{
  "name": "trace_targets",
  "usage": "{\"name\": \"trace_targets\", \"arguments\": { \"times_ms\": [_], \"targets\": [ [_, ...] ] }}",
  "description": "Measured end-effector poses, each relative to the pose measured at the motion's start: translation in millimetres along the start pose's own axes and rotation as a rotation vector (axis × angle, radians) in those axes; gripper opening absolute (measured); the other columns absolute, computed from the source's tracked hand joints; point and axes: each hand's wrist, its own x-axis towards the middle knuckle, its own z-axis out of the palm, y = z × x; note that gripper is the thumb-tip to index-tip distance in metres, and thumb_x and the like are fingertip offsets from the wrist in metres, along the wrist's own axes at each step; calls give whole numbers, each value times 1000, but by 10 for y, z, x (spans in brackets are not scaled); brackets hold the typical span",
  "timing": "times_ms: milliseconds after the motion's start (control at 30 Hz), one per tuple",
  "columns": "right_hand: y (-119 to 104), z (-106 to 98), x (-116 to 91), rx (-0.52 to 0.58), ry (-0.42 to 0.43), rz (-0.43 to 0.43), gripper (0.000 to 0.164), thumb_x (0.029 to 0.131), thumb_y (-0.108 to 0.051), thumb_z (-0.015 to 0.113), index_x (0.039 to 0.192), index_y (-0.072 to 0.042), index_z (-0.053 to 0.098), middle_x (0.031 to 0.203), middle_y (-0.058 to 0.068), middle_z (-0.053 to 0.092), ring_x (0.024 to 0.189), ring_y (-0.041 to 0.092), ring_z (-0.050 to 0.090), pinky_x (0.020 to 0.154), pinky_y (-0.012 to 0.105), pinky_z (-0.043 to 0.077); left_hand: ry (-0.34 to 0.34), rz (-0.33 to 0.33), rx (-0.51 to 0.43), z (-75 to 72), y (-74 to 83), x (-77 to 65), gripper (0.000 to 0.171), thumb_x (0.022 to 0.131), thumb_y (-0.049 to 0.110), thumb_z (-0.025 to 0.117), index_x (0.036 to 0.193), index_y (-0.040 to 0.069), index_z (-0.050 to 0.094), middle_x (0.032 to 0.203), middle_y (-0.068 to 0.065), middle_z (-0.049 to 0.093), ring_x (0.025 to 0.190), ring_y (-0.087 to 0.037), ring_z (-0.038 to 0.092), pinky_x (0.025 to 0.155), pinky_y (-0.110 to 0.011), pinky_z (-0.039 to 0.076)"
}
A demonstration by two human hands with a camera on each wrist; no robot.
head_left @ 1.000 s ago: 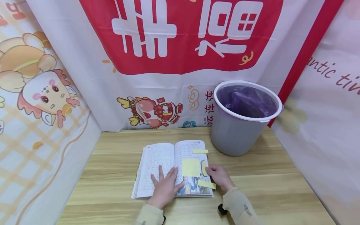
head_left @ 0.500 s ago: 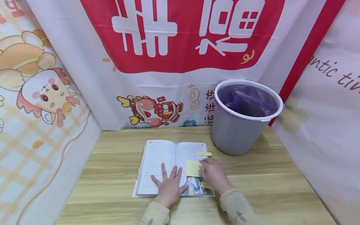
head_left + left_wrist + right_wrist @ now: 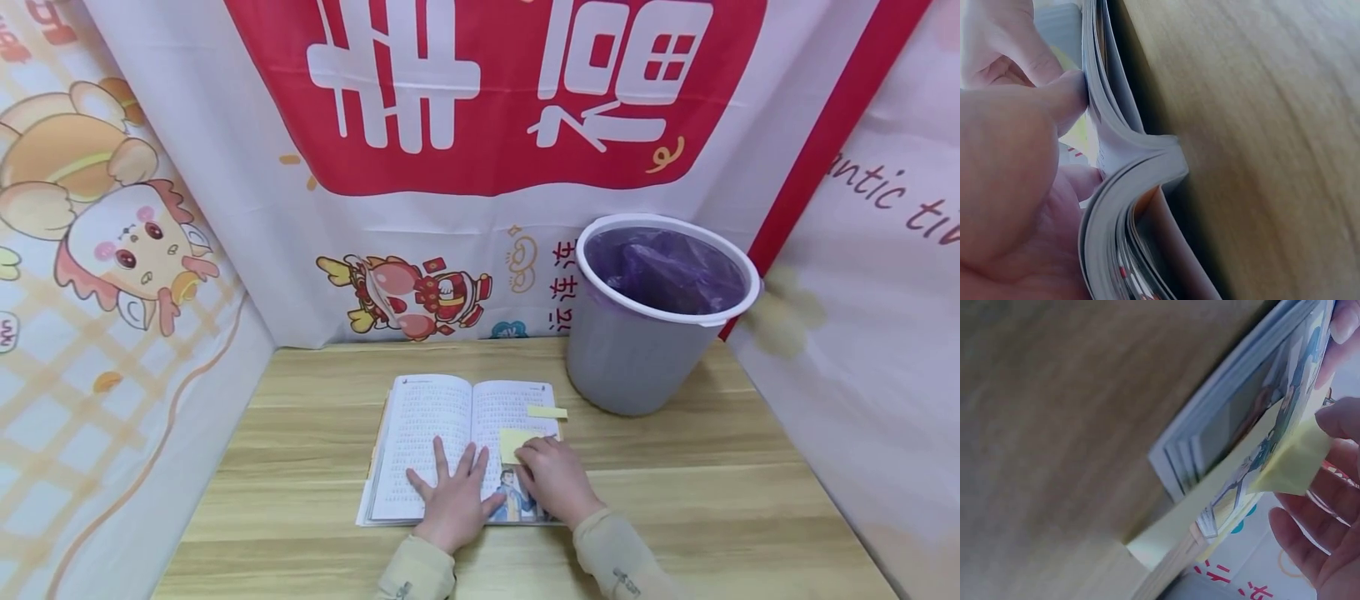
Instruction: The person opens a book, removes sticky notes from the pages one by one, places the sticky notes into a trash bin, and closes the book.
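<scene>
An open book lies on the wooden table, with printed text and a coloured picture low on its right page. My left hand rests on it near the fold, fingers spread; in the left wrist view its thumb presses at the page edge. A square yellow sticky note lies on the right page above the picture. Over that page, my right hand pinches the note at its right side; the right wrist view has the note between thumb and fingers. The hand hides the page's lower right.
A yellow paper strip sticks out past the book's upper right edge. Another strip juts out near the right wrist. A grey bin with a purple liner stands behind the book to the right. Printed cloths hang around the table.
My right hand has moved left from the book's right edge over the page to the sticky note, now covering the lower strip in the head view. The left hand stays on the book.
</scene>
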Motion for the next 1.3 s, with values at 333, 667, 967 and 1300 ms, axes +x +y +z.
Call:
{"name": "trace_targets", "arguments": {
  "times_ms": [333,667,967,1300],
  "targets": [
    [6,-27,-29,44,52,162,7,87,-15,75,92,-11,77,85,3,74,79,17,70,71,34,59,0,0,-13,-23,16,-17,77,91,62,57,152,19,42,158,-7,35,144,-53,-5,89,-89,-2],
    [40,-91,-25,118,56,293,9,92,-17,72,93,-10,77,87,4,74,78,19,70,71,38,59,11,3,-3,-22,21,-22,76,91,62,57,152,19,42,157,-7,36,144,-53,-4,89,-90,-1],
    [154,-177,-41,212,139,368,15,93,-15,69,104,-5,76,97,11,75,86,26,72,76,40,59,2,-1,-10,-41,29,-35,76,91,62,57,151,19,43,157,-7,36,144,-53,-3,89,-89,-1],
    [306,-333,-77,313,217,470,20,95,-15,68,106,0,75,91,11,75,77,21,70,69,38,59,-8,0,-7,-38,30,-34,76,91,62,56,152,19,41,158,-7,34,145,-53,-5,89,-89,-3]
  ]
}}
